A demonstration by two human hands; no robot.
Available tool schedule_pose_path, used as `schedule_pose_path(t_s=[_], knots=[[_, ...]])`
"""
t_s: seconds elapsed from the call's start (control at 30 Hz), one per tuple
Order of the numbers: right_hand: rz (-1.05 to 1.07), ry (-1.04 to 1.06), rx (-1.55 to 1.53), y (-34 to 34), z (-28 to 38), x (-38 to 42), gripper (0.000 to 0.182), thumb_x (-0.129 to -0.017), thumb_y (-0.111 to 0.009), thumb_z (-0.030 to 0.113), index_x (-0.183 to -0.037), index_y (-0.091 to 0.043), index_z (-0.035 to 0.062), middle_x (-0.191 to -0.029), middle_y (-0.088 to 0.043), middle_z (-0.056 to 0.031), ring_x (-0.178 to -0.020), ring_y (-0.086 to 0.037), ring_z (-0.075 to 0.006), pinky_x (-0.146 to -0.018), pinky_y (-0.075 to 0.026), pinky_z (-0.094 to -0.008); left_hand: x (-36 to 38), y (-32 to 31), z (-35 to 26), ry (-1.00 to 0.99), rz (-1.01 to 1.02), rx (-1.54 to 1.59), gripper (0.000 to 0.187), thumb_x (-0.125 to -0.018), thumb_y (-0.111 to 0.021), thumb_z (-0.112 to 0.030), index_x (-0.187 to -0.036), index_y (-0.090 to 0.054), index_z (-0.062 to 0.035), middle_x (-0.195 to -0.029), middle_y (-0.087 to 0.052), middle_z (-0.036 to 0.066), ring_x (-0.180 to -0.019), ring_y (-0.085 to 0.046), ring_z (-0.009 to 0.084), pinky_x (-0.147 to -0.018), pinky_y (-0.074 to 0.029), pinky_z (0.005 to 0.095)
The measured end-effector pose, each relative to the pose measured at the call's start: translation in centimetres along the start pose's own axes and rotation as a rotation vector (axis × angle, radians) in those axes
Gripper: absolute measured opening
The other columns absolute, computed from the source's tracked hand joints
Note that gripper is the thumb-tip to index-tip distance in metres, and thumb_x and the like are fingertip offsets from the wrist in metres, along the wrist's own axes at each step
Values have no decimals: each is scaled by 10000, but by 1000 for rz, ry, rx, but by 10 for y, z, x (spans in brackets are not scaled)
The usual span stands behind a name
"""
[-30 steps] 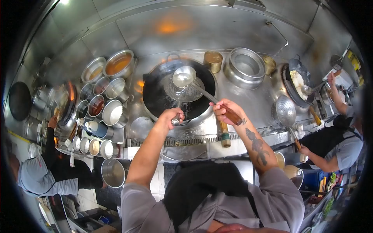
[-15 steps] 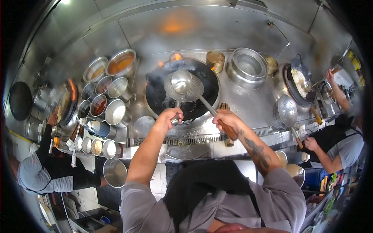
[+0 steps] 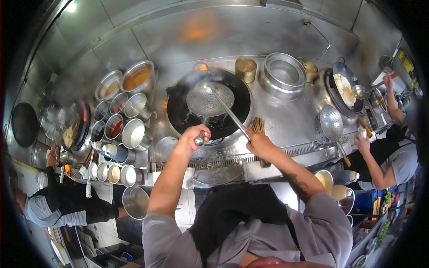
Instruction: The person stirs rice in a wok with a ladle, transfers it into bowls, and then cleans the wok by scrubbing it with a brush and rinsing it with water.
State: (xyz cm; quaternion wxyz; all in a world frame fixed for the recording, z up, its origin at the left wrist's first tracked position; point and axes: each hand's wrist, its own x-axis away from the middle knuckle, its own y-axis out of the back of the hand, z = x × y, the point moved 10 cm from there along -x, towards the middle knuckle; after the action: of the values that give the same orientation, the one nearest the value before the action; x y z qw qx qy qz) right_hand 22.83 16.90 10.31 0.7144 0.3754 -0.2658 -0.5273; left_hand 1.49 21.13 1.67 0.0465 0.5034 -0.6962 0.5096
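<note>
Over a black wok (image 3: 178, 112) on the burner, a round perforated skimmer (image 3: 213, 101) is held level by its handle in my left hand (image 3: 195, 136), fingers wrapped round it. My right hand (image 3: 261, 144) grips a long-handled metal ladle (image 3: 232, 116). Its bowl lies over the far part of the skimmer and its shaft slants back towards me. The ladle's wooden grip is hidden by my hand and forearm. Light smoke hangs above the wok, and a flame (image 3: 202, 67) shows behind its far edge. A bamboo brush (image 3: 258, 125) stands just beyond my right hand.
Left of the wok are metal pots of sauces (image 3: 114, 126) and two basins (image 3: 137, 76). To the right stand a tin can (image 3: 246, 69), a large metal pot (image 3: 283, 77) and another skimmer (image 3: 331, 123). Co-workers are at woks on both sides, one person's hand (image 3: 363, 140) showing at right.
The ladle's bowl has shifted from the skimmer's middle to its far side and tilted. My right hand has turned and dropped slightly; my left hand stays nearly in place.
</note>
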Motion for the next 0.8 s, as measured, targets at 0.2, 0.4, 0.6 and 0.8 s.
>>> schedule_pose_path(t_s=[0.2, 0.4, 0.6, 0.8], knots=[[318, -204, -412, 18, 11, 25, 291, -780, -539, 51, -1055, -540, -46, -658, -565, -169, -613, -604, -256, -581, -476, -355, -13, -3, 26, 154, 158, 257, 125, -802, -537, -53, -875, -483, 32, -741, -511, 55, -605, -524, 116, -508, -436, 240], [143, 31, 129, 10, 5, -3, 331, -767, -562, 95, -1069, -542, -40, -780, -621, -252, -760, -624, -399, -701, -496, -458, -15, -16, 44, 213, 258, 447, 266, -813, -547, -69, -1002, -440, 84, -819, -509, 66, -630, -532, 117, -517, -434, 238], [389, -22, 92, 24, 25, -1, 358, -764, -570, 101, -1076, -527, -69, -884, -625, -272, -845, -619, -408, -774, -489, -467, -15, -26, 42, 199, 263, 557, 197, -803, -556, -65, -910, -450, 62, -797, -504, 71, -628, -523, 123, -517, -429, 233], [354, 28, 171, 17, 24, 0, 389, -770, -580, 114, -1121, -533, -46, -897, -630, -261, -859, -623, -394, -793, -489, -453, -14, -18, 41, 120, 230, 441, 190, -804, -549, -65, -917, -463, 63, -754, -510, 60, -619, -526, 117, -504, -423, 227]])
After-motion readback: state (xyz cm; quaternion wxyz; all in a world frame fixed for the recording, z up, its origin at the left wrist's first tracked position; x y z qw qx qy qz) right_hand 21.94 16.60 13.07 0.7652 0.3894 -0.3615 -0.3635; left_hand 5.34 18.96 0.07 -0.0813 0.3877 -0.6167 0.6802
